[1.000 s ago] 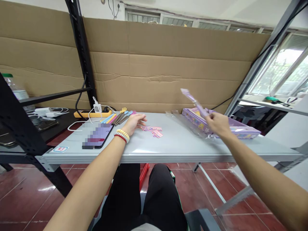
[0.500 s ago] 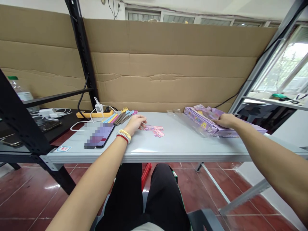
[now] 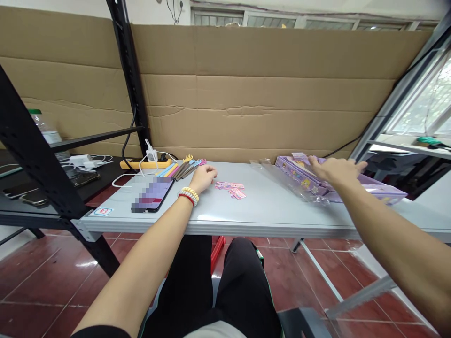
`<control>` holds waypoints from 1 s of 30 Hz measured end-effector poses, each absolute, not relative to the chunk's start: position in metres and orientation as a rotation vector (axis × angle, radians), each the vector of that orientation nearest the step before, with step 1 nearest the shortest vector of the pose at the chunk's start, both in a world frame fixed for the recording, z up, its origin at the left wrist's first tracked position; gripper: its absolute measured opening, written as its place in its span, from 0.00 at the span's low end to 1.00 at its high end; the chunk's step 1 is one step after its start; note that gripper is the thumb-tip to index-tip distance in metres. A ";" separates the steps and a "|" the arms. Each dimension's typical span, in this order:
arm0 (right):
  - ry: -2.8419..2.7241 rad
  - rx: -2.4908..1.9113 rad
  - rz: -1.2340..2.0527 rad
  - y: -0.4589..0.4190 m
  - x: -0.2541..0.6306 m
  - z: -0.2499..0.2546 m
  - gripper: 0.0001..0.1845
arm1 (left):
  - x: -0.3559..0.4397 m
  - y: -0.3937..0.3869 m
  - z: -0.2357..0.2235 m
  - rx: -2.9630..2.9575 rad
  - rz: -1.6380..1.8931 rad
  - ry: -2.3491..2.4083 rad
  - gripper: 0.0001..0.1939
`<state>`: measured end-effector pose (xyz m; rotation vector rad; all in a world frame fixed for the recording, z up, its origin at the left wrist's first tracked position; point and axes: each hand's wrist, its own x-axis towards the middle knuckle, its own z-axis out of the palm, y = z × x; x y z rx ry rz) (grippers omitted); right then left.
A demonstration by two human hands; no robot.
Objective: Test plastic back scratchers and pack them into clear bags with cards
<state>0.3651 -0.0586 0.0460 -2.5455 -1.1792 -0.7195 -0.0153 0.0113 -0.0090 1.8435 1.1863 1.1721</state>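
My left hand (image 3: pixel 204 178) rests on the white table, its fingers loosely bent and nothing visible in them. Just right of it lie several small pink printed cards (image 3: pixel 234 186), partly overlapping. Over the shallow purple patterned box (image 3: pixel 306 183), my right hand (image 3: pixel 336 171) is spread, thumb and fingers apart, with no object seen in it. The hand and forearm hide part of the box and its contents. Clear plastic wrap (image 3: pixel 282 180) spreads along the box's left side. Behind my left hand are several fork-like tools (image 3: pixel 186 170) with coloured ends.
A phone (image 3: pixel 157 195) lies left of my left forearm. Behind it sit a yellow power strip (image 3: pixel 146 163) and white charger cables. A black shelf post (image 3: pixel 128 70) rises on the left. Cardboard (image 3: pixel 264 94) walls off the back. My legs are under the table edge.
My right hand has lifted off the box contents and its fingers have spread. My left hand stays near the pink cards. The whole view has shifted slightly.
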 end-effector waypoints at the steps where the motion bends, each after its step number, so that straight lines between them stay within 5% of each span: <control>1: -1.175 -2.539 -0.708 -0.056 0.347 0.050 0.39 | -0.016 0.012 -0.011 1.948 1.175 1.255 0.04; 12: -1.890 -1.906 -0.248 0.001 0.177 0.011 0.15 | -0.017 0.011 -0.020 2.584 0.755 1.428 0.16; 22: -2.151 -1.634 0.119 0.008 0.181 -0.034 0.27 | -0.015 0.007 -0.018 2.604 0.533 1.468 0.23; 30: -2.133 -1.530 0.387 0.000 0.184 -0.026 0.17 | -0.016 0.009 -0.022 2.551 0.669 1.377 0.23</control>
